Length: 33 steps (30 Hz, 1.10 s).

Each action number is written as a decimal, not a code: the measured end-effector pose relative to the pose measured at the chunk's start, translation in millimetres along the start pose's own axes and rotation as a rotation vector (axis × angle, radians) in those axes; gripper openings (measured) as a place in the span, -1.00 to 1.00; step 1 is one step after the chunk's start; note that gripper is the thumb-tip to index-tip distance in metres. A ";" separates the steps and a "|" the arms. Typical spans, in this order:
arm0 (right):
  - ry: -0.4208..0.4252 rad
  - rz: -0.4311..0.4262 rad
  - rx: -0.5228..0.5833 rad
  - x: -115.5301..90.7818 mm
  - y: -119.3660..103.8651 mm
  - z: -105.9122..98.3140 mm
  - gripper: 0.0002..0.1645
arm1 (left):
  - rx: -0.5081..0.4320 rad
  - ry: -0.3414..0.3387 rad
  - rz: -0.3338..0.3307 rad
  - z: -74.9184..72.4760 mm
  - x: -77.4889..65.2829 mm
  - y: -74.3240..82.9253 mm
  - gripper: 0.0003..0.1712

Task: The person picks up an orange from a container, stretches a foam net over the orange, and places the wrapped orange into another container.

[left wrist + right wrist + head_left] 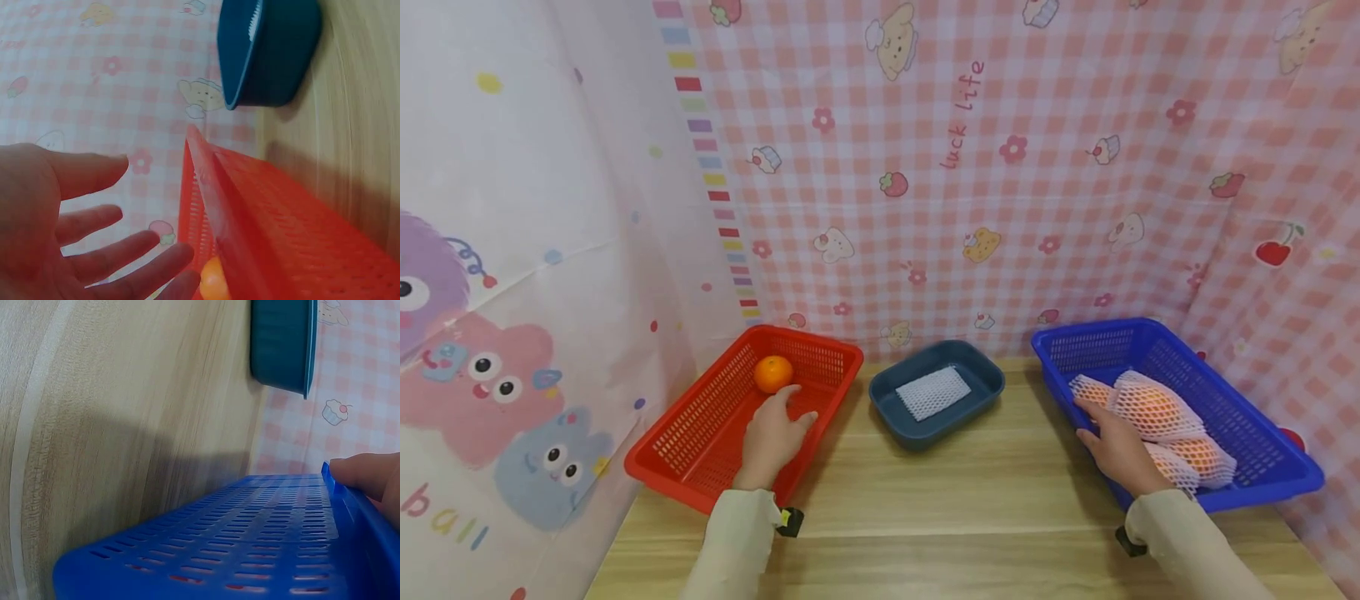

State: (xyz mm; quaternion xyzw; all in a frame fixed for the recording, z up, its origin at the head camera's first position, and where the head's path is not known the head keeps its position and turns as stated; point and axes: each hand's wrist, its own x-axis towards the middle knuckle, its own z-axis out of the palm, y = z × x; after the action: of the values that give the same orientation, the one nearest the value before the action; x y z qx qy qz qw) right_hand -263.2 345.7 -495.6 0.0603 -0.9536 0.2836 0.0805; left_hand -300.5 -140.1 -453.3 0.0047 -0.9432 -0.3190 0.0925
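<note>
My left hand (772,437) reaches over the red basket (741,337), its fingers spread and nothing held. Just beyond the fingertips, a bare orange (772,374) lies at the basket's back left; in the left wrist view it shows partly behind the rim. My right hand (1122,454) is at the near-left rim of the blue basket (1262,450), with its thumb (359,472) right at that edge. Its extended index finger overlaps one of several oranges in white foam nets (1157,408) inside. The remaining right fingers are mostly hidden.
Between the baskets stands a dark teal tray (906,432) with a flat white foam net (933,392) in it. All three containers rest on a wooden table (940,508). Patterned cloth (925,208) hangs behind and at both sides.
</note>
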 end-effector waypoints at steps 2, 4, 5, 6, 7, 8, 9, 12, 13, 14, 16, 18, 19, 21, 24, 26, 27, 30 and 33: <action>0.007 -0.004 0.005 0.3 1.1 0.7 -0.36 | 0.021 -0.033 -0.001 -0.1 4.3 1.5 -0.35; 0.015 -0.014 0.005 0.8 2.0 1.7 -0.36 | 0.041 -0.076 -0.010 2.0 6.8 2.3 -0.32; 0.017 -0.017 0.005 1.0 2.4 2.3 -0.37 | 0.052 -0.101 -0.014 3.6 7.3 2.2 -0.29; 0.018 -0.020 0.005 1.3 2.9 2.9 -0.37 | 0.064 -0.127 -0.017 5.6 7.4 2.0 -0.26; 0.020 -0.022 0.006 1.7 3.6 3.5 -0.37 | 0.073 -0.152 -0.016 7.6 7.2 1.5 -0.23; 0.021 -0.024 0.007 1.9 3.9 3.7 -0.38 | 0.083 -0.177 -0.014 9.6 6.9 0.9 -0.20; 0.022 -0.026 0.009 2.2 4.3 4.0 -0.38 | 0.093 -0.201 -0.009 11.3 6.1 0.1 -0.17; 0.021 -0.022 0.014 2.0 4.6 3.5 -0.39 | 0.120 -0.251 0.013 16.5 3.2 -3.2 -0.17; 0.022 -0.021 0.014 1.9 4.5 3.2 -0.38 | 0.122 -0.259 0.020 17.8 2.0 -4.1 -0.18; 0.021 -0.021 0.014 1.4 3.9 2.5 -0.38 | 0.124 -0.264 0.022 18.7 0.8 -4.7 -0.19; 0.019 -0.018 0.012 0.6 2.9 1.3 -0.38 | 0.128 -0.265 0.029 19.6 -1.7 -4.8 -0.22; 0.018 -0.014 0.010 -0.2 2.1 0.5 -0.38 | 0.128 -0.260 0.037 19.4 -4.0 -3.8 -0.24; 0.016 -0.012 0.010 -0.3 1.5 0.3 -0.37 | 0.127 -0.257 0.035 18.6 -5.3 -3.4 -0.24; 0.012 -0.008 0.010 -0.2 0.8 0.4 -0.37 | 0.128 -0.251 0.032 17.0 -8.0 -2.8 -0.25; 0.008 -0.001 0.011 0.0 0.5 1.0 -0.37 | 0.130 -0.254 0.024 16.2 -11.6 -3.9 -0.26; 0.004 0.001 0.013 0.0 0.2 1.0 -0.37 | 0.130 -0.255 0.022 15.5 -14.3 -4.5 -0.27; 0.003 0.001 0.013 0.0 0.1 1.0 -0.37 | 0.129 -0.256 0.024 15.1 -15.8 -4.7 -0.27; 0.006 -0.001 0.010 -0.1 0.3 0.9 -0.37 | 0.132 -0.252 0.036 13.8 -20.5 -5.7 -0.28; 0.014 -0.007 0.006 0.1 0.9 0.8 -0.38 | 0.126 -0.247 0.040 12.9 -25.9 -6.7 -0.29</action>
State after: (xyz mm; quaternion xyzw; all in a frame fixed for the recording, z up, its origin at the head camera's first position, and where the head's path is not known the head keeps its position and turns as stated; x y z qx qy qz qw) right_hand -263.5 346.0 -496.7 0.0621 -0.9520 0.2867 0.0878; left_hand -277.7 -135.9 -471.9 -0.0475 -0.9655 -0.2554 -0.0187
